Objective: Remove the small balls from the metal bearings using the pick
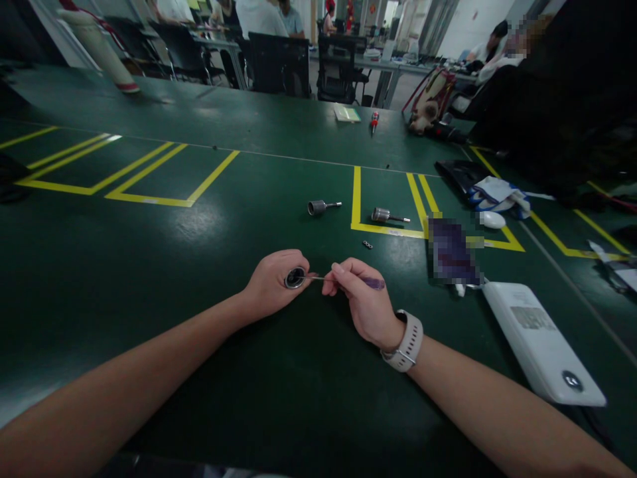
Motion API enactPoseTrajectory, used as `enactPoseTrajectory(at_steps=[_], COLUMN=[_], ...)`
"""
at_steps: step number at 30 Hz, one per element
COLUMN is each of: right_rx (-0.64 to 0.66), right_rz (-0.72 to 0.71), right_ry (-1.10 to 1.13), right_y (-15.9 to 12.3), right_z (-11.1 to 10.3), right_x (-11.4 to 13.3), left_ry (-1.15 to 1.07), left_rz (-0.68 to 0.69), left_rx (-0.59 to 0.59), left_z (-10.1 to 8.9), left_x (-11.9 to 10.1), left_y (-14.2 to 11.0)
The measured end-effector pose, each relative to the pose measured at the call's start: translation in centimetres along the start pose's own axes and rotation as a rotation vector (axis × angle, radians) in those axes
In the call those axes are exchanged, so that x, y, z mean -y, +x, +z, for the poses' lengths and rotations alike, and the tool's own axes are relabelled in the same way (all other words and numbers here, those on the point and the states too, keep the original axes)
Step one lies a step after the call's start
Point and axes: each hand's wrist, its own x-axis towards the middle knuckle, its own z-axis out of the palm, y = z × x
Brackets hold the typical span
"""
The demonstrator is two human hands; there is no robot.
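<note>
My left hand (276, 282) is closed around a round metal socket (295, 278), its hollow mouth facing me. The rest of that socket is hidden in the fist. In my right hand (365, 299) is a thin screwdriver (374, 283) with a purplish, see-through handle. Its slender shaft points left, and the tip reaches the socket's mouth; how deep it goes I cannot tell. Beyond the hands lie two metal sockets with shanks, a darker one (316, 208) and a shinier one (382, 214). A small metal piece (367, 245) rests just past my right hand.
Yellow tape (355, 199) marks boxes on the green table (209, 385). A white power bank (542, 345) lies right of my forearm, near a blurred dark item (450, 249), a white mouse (492, 220) and gloves (500, 196). A red screwdriver (374, 121) lies farther back. People sit beyond.
</note>
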Motion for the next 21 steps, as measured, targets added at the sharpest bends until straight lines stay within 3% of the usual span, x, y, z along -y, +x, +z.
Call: enactPoseTrajectory(at_steps=[4, 11, 14, 18, 21], right_rx=[0.031, 0.03, -0.016, 0.005, 0.038], right_rz=[-0.021, 0.119, 0.006, -0.187, -0.203], right_ry=[-0.018, 0.091, -0.034, -0.417, -0.477], right_y=[0.0, 0.3, 0.0, -0.8, -1.0], right_z=[0.1, 0.1, 0.2, 0.5, 0.6], right_x=[-0.1, 0.3, 0.5, 1.0, 1.1], left_ry=[-0.005, -0.034, -0.015, 0.035, 0.081], left_rz=[0.009, 0.047, -0.005, -0.043, -0.03], left_rx=[0.004, 0.002, -0.012, 0.012, 0.056], left_z=[-0.1, -0.1, -0.1, -0.1, -0.1], left_x=[-0.1, -0.1, -0.2, -0.3, -0.4], left_y=[0.0, -0.1, 0.0, 0.1, 0.1])
